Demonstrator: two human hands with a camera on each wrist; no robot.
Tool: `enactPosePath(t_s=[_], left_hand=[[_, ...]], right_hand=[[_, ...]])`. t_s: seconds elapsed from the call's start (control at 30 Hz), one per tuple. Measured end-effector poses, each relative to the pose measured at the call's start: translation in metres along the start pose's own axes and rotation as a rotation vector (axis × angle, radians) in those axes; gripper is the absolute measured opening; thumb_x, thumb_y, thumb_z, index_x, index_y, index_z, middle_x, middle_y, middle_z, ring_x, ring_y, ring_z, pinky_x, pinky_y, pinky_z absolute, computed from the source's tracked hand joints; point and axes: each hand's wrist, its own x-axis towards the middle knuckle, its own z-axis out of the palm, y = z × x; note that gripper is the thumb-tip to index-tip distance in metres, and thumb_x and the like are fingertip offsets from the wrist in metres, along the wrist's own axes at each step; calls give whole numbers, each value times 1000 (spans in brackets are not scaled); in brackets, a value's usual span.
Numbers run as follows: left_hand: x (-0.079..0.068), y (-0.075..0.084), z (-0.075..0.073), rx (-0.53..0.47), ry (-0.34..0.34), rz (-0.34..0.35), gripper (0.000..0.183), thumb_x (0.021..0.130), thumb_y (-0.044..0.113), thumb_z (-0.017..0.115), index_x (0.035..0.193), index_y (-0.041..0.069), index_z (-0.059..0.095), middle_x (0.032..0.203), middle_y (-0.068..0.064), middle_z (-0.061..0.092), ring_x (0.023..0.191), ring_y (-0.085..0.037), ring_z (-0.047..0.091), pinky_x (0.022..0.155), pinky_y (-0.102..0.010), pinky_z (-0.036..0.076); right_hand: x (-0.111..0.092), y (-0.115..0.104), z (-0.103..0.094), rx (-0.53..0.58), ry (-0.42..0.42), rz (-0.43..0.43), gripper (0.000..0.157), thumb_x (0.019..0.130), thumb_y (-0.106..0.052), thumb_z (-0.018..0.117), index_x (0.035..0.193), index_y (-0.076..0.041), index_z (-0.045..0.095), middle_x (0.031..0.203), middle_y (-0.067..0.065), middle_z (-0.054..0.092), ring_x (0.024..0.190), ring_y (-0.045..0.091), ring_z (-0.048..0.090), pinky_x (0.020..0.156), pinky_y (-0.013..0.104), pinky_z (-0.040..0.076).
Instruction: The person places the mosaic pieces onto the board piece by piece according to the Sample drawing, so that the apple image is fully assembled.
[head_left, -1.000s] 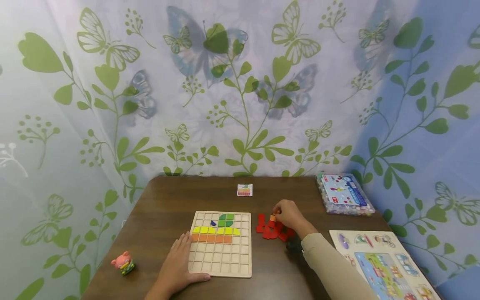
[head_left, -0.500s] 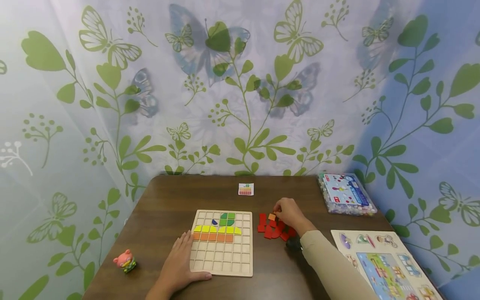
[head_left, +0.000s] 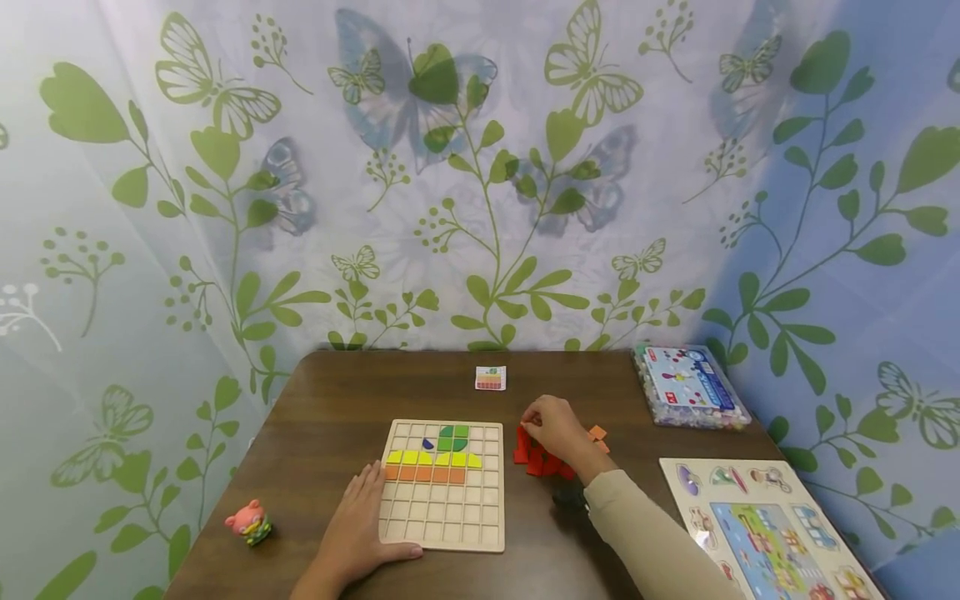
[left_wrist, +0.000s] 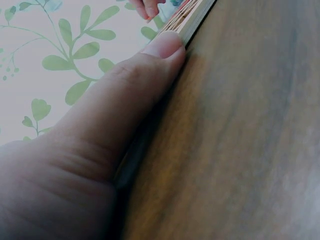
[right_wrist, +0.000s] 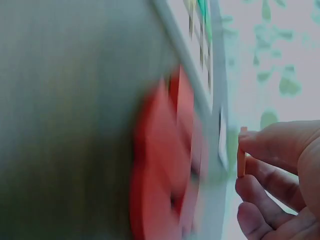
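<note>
A wooden grid board (head_left: 480,533) lies on the brown table, holding a row of orange squares (head_left: 425,474), yellow pieces (head_left: 435,458) above it, and green pieces (head_left: 453,437) with a small dark blue piece (head_left: 427,444) near the top. My left hand (head_left: 358,521) rests along the board's left and near edges, fingers extended and thumb (left_wrist: 165,47) at the near edge. Between thumb and fingers, my right hand (head_left: 558,427) pinches an orange tile (right_wrist: 242,157), seen edge-on in the right wrist view. Red tiles (right_wrist: 162,165) lie piled below that hand.
Orange tiles (head_left: 597,432) lie right of the right hand. A small printed pattern card (head_left: 491,378) sits behind the board. To the right are a clear box of beads (head_left: 686,383) and a picture puzzle board (head_left: 772,533). A pink toy figure (head_left: 249,522) stands at left.
My right hand has lifted an orange tile and moved left over the red pile, toward the board. Orange tiles now show to its right. The left hand stays in place.
</note>
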Motion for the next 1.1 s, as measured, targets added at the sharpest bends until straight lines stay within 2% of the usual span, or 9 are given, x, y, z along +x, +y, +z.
enactPosePath(t_s=[0.23,0.33,0.43,0.57,0.8,1.1], left_hand=[[2,-2,1,10,-49,-19,149,60,96,69,160,-9,33,166,-26,30,154,-40,25,125,-52,19],[3,-2,0,10,-68,-29,150,61,97,69,161,-9,31,167,-26,29,155,-40,24,125,-52,18],[2,-1,-1,3,-60,-28,148,62,96,69,159,-10,34,165,-28,31,153,-42,26,124,-54,20],[1,0,-2,-1,-45,-18,146,63,95,69,157,-11,36,163,-29,33,152,-44,29,123,-56,22],[3,0,-4,20,-65,-20,146,65,95,67,158,-11,35,164,-29,32,152,-43,28,124,-55,21],[1,1,-3,6,-53,-21,145,63,95,69,157,-11,37,163,-29,34,152,-44,29,123,-56,22]], right_hand=[[-13,-46,26,51,-103,-179,6,91,-8,84,91,-12,81,94,-4,66,84,16,62,73,31,57],[-19,-63,33,57,-143,-230,7,91,-7,84,89,-12,80,92,-4,66,85,14,61,75,29,57],[-25,-73,40,55,-175,-266,7,91,-7,85,88,-11,80,90,-6,67,86,9,61,78,26,57],[-31,-78,49,41,-193,-283,7,89,-7,86,88,-12,81,88,-9,67,86,6,61,77,23,57],[-36,-80,58,17,-104,-333,12,86,1,86,84,-11,83,85,-9,71,87,9,64,82,27,57],[-39,-77,65,68,-70,-258,12,86,0,87,84,-11,82,87,-9,69,86,8,64,78,24,58]])
